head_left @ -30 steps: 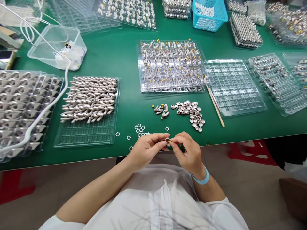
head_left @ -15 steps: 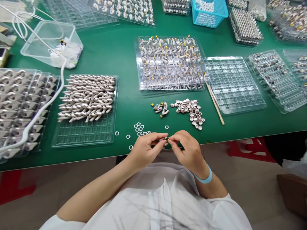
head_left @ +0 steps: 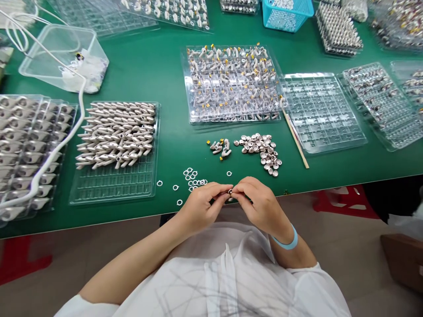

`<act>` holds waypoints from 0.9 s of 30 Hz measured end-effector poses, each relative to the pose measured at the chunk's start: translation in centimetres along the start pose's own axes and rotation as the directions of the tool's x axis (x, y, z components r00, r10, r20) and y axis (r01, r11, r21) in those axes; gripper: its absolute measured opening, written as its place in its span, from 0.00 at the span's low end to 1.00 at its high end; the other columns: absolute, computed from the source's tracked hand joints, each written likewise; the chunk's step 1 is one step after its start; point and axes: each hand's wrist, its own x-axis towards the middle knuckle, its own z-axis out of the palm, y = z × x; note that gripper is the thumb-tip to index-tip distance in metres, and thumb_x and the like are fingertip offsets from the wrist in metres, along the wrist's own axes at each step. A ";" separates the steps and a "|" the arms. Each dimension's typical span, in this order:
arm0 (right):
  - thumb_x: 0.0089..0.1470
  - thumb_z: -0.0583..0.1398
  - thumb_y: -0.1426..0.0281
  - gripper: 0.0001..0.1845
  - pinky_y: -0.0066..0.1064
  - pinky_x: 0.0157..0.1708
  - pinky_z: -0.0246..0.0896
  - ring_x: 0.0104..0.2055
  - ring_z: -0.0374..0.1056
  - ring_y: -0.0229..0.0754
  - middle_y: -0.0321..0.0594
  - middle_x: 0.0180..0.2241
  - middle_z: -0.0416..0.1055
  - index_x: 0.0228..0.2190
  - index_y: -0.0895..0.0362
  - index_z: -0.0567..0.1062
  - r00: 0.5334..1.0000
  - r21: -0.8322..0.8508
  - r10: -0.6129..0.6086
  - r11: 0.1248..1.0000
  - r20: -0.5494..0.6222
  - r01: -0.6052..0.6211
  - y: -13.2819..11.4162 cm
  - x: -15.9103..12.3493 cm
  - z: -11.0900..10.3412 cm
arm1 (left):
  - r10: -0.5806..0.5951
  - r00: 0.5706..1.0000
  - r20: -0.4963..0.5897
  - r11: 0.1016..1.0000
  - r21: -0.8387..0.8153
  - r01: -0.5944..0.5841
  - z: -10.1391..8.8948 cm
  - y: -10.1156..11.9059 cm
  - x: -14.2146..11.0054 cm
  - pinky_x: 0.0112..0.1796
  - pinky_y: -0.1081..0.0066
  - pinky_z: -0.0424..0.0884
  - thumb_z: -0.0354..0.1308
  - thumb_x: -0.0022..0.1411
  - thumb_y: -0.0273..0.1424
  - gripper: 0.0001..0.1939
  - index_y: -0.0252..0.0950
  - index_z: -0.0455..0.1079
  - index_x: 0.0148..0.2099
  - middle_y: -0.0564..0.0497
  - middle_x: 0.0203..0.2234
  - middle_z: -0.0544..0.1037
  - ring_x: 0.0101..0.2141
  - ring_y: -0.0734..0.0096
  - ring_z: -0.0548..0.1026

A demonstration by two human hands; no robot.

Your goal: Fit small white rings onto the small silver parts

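My left hand (head_left: 203, 206) and my right hand (head_left: 256, 201) meet at the table's near edge. Thumb and fingers of both are pinched on one small metallic part (head_left: 230, 196), mostly hidden by the fingertips. Just beyond lies a single white ring (head_left: 229, 173), and more white rings (head_left: 191, 176) are scattered near my left hand. Farther off sit a few small curved parts with yellow tabs (head_left: 225, 148). To their right is a pile of small silvery cup-shaped caps (head_left: 264, 150).
Behind the loose parts stands a clear tray stack (head_left: 233, 119) of yellow-tabbed pieces. A wooden stick (head_left: 299, 145) lies beside another clear tray (head_left: 325, 114). On the left are a tray of metal pieces (head_left: 114, 185), a white cable (head_left: 56, 154) and a plastic box (head_left: 39, 72). A blue basket (head_left: 287, 20) stands behind.
Both hands stay together at the same part. My right fingers have closed in nearer to the left ones, and the yellow bit seen earlier between them no longer shows. The view has shifted slightly.
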 end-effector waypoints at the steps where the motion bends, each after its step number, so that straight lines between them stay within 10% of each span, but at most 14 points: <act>1: 0.63 0.53 0.76 0.08 0.35 0.37 0.64 0.37 0.66 0.42 0.43 0.34 0.71 0.34 0.56 0.71 1.000 -0.021 0.000 1.000 0.013 0.000 0.0 0.1 -0.1 | 0.013 1.000 -0.005 1.000 0.011 -0.013 0.0 -0.1 0.0 0.39 0.70 0.72 0.53 0.66 0.27 0.13 0.34 0.76 0.48 0.46 0.36 0.82 0.35 0.68 0.77; 15: 0.56 0.63 0.70 0.06 0.26 0.24 0.58 0.25 0.64 0.34 0.32 0.25 0.71 0.28 0.55 0.73 0.953 0.171 0.187 0.958 0.239 -0.231 0.8 1.4 -2.1 | 0.123 0.990 0.075 0.991 -0.063 -0.118 -0.4 0.0 -0.2 0.36 0.72 0.72 0.52 0.67 0.27 0.14 0.38 0.75 0.51 0.48 0.31 0.80 0.32 0.70 0.76; 27: 0.58 0.58 0.74 0.05 0.28 0.28 0.63 0.30 0.67 0.36 0.37 0.30 0.72 0.33 0.56 0.75 0.982 0.295 0.177 0.944 -0.064 -0.151 -0.6 0.6 0.7 | -0.289 0.957 -0.025 0.854 -0.457 0.246 0.2 0.4 -0.3 0.34 0.70 0.78 0.60 0.61 0.34 0.12 0.34 0.78 0.44 0.45 0.35 0.81 0.32 0.67 0.79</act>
